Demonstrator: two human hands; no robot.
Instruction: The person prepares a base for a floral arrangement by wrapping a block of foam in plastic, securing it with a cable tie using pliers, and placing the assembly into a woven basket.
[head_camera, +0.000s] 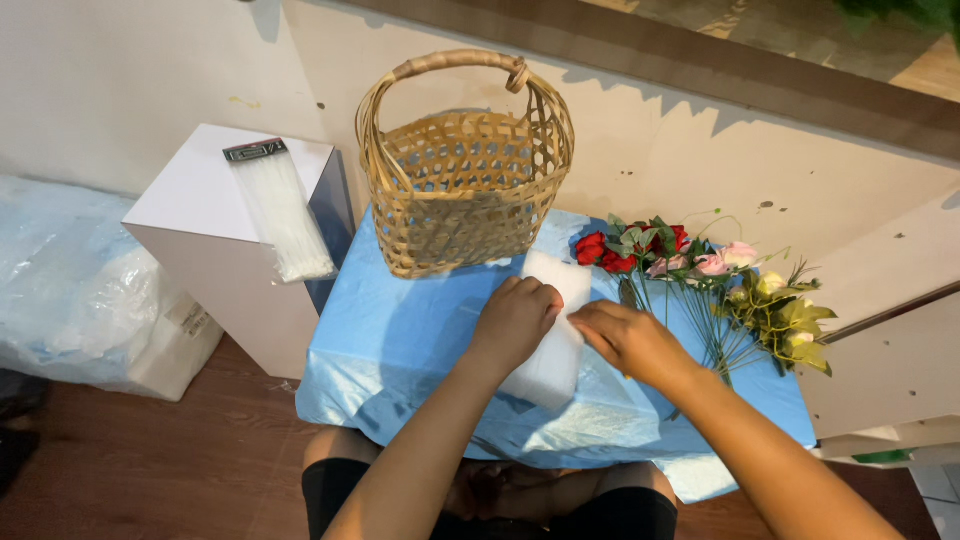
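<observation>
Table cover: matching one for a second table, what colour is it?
Light blue table cover, head view.

Makeshift home craft corner, floristry setup. Small table under blue plastic sheet (400, 340) against pale wall; woven basket (465, 175) at its back edge, artificial flowers (700, 265) on its right, white box (215, 225) with bagged cable ties (283, 212) left of it; wood floor below.

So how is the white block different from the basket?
The white block is solid, plain and lies flat under both hands; the basket is woven, tan, full of holes and stands upright, untouched. The basket has a looped handle; the block has none. Both rest on the blue-covered table.
</observation>
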